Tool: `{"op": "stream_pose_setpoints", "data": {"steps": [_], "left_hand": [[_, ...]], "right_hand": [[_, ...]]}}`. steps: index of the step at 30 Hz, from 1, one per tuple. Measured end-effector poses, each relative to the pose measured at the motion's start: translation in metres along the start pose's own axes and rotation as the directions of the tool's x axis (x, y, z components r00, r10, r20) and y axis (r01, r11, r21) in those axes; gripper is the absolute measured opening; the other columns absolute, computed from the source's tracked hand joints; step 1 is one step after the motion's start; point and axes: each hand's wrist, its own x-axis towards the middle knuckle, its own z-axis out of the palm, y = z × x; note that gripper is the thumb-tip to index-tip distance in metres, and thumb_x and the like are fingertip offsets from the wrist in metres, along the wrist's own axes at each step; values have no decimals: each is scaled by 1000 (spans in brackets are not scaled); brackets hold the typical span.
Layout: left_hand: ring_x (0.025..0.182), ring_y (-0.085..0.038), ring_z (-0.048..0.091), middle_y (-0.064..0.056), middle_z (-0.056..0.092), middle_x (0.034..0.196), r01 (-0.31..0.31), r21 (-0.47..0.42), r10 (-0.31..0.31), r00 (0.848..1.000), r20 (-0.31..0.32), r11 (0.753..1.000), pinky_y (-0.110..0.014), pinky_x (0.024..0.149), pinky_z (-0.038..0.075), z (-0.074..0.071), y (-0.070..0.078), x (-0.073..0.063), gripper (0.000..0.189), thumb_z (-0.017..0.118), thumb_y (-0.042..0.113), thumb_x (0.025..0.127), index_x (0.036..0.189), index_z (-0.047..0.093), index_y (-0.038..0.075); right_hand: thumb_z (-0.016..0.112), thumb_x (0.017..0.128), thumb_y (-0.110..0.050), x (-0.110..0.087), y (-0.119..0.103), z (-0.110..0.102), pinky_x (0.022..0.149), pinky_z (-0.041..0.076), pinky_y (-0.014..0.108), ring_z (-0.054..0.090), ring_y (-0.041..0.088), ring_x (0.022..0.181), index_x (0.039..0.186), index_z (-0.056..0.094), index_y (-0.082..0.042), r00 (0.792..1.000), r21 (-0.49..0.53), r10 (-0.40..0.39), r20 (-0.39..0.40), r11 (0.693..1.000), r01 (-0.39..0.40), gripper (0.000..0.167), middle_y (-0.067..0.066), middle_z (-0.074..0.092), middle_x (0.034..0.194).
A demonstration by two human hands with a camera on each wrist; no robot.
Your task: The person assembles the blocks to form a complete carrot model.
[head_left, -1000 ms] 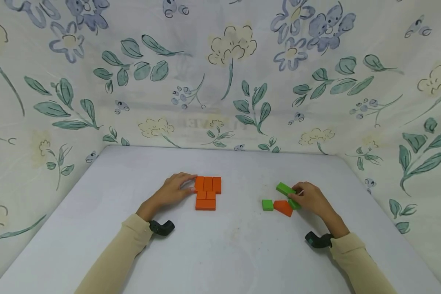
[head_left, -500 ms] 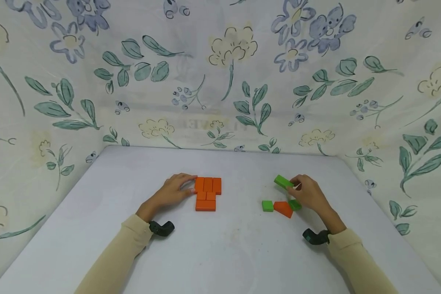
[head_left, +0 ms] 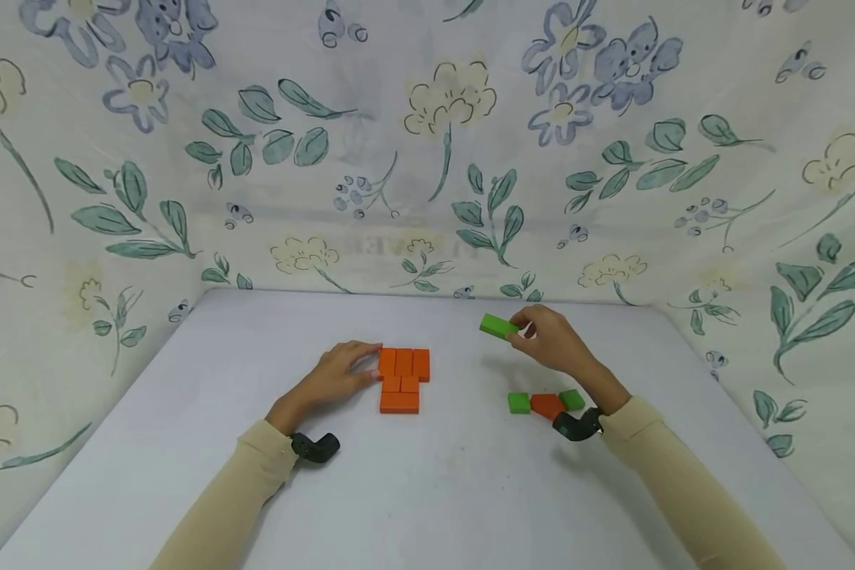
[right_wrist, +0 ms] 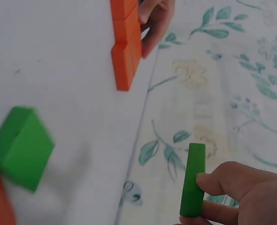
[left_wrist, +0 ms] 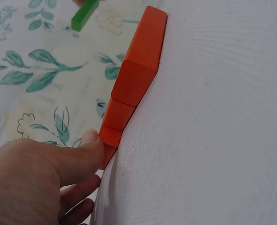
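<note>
In the head view, my right hand (head_left: 552,342) pinches a green rectangular block (head_left: 497,325) between thumb and fingers, above the table, its shadow below. The right wrist view shows this green block (right_wrist: 193,180) upright at the thumb. My left hand (head_left: 337,374) rests at the left side of a group of orange blocks (head_left: 401,401), thumb and index fingertips right at its edge. These blocks form a wide top row, a narrower middle and a bottom bar. In the left wrist view the thumb (left_wrist: 89,152) overlaps the near end of the orange blocks (left_wrist: 131,77).
To the right on the white table (head_left: 456,491), a green square block (head_left: 518,403), an orange angular block (head_left: 545,405) and another green block (head_left: 571,400) lie in a row. The right wrist camera (head_left: 577,425) partly covers the orange one. A floral cloth (head_left: 370,198) hangs behind.
My right hand has lifted the green rectangular block off the right-hand pieces and carried it left and toward the back. The left hand and the orange group have stayed in place.
</note>
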Motion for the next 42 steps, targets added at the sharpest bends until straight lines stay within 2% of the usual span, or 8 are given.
{"op": "stream_pose_setpoints", "data": {"steps": [4, 11, 17, 23, 26, 33, 42], "left_hand": [[139, -37, 42, -13, 52, 148, -15, -3, 15, 1000, -15, 1000, -62, 111, 29, -3, -1, 0, 57, 65, 36, 97, 146, 50, 13], [139, -34, 42, -9, 53, 147, 6, -26, -6, 1000, -8, 1000, -61, 112, 28, -1, -1, 0, 53, 66, 35, 96, 143, 54, 15], [140, -33, 41, -7, 53, 148, 32, -20, -32, 999, -1, 999, -60, 113, 29, -2, 4, -1, 52, 66, 34, 96, 144, 53, 18], [139, -33, 42, -8, 54, 147, 33, -14, -33, 999, -16, 999, -60, 112, 29, -4, 3, -1, 52, 67, 32, 95, 143, 54, 17], [139, -33, 42, -7, 53, 147, 38, -23, -38, 999, -4, 999, -60, 113, 29, -1, 2, -2, 52, 66, 33, 96, 143, 54, 17], [140, -31, 42, -6, 53, 148, 58, -40, -58, 998, -3, 998, -59, 114, 28, 1, 5, -3, 55, 67, 39, 95, 144, 53, 19], [141, -31, 41, -6, 52, 149, 62, -33, -62, 998, -10, 998, -58, 114, 28, 1, 2, -2, 57, 65, 42, 96, 144, 51, 16]], "right_hand": [[70, 91, -15, 20, -18, 9, 77, 57, 37, 65, 25, 90, 109, 69, 0, 998, 24, -58, 21, 998, 58, 23, 14, 69, 105], [71, 92, -19, 48, -41, 35, 76, 56, 31, 62, 23, 94, 113, 69, -3, 995, 44, -7, 102, 999, 3, 27, 11, 66, 110], [71, 93, -20, 65, -49, 52, 74, 55, 28, 61, 22, 92, 113, 70, -3, 990, 55, -30, 137, 998, 23, 27, 10, 67, 107], [70, 94, -21, 83, -54, 70, 78, 55, 29, 62, 21, 92, 114, 70, -3, 982, 85, -73, 176, 995, 59, 27, 10, 68, 106], [70, 93, -21, 89, -57, 79, 80, 55, 31, 62, 22, 92, 113, 71, -3, 978, 88, -86, 191, 994, 71, 27, 10, 68, 106], [71, 93, -23, 99, -61, 99, 82, 55, 30, 60, 21, 95, 115, 71, -5, 965, 76, -50, 256, 997, 32, 28, 8, 67, 107], [69, 94, -22, 106, -62, 112, 89, 54, 33, 59, 20, 97, 113, 69, -5, 940, 39, -7, 341, 999, -7, 25, 8, 68, 108]]}}
